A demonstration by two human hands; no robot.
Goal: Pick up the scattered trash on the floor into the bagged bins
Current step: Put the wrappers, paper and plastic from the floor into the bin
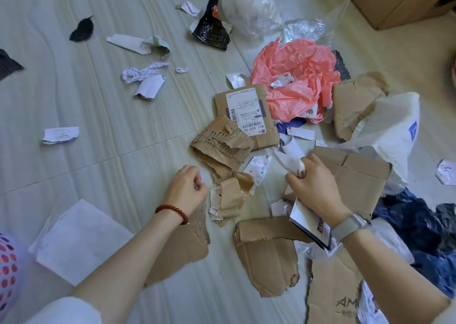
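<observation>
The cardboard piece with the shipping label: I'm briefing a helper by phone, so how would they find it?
Start at the crumpled pink tissue paper in the upper right. Directly left of it lies a flat brown cardboard piece. Unlike the other torn cardboard around it, it alone carries a white printed shipping label with barcodes.

Just one view here, a head-worn wide-angle cam that's looking forward and steeply down at the pale floor (103, 106). It's sitting close above both forearms, which are reaching in from the bottom edge, left hand (188, 188) and right hand (314, 188) near the middle. The lens is bending the floor lines near the edges. A cardboard box (394, 0) is clipping the top right corner.
</observation>
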